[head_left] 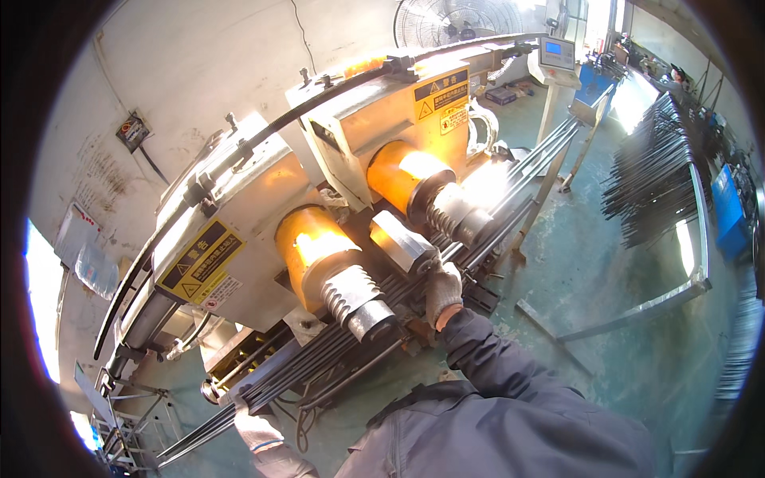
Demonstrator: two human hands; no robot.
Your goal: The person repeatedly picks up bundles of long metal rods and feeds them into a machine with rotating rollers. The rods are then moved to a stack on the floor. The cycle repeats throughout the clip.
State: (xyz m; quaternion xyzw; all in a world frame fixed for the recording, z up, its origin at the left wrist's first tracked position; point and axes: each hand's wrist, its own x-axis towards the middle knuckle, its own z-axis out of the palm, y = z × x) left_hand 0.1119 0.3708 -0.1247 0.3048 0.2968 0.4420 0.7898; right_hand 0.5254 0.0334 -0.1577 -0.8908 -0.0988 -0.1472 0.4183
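Observation:
A bundle of long dark metal rods [315, 356] runs slantwise from low left to upper right along the front of a machine. My left hand [256, 426], in a pale knitted glove, is closed round the rods near their lower left end. Further right, my gloved right hand [443, 288] has its fingers curled beside the rods, against the lower end of a six-sided metal block [404, 242]; what it grips is hidden. On either side of that block, a threaded metal shaft [355, 303] and a second threaded shaft [460, 213] stick out of orange cylinders.
The pale machine body [263, 259] stands against the wall, with a curved dark bar [295, 114] arching over it. A control box [556, 54] with a small screen is at the top right. On the right, a metal rack [633, 321] stands by many stacked dark rods [649, 171].

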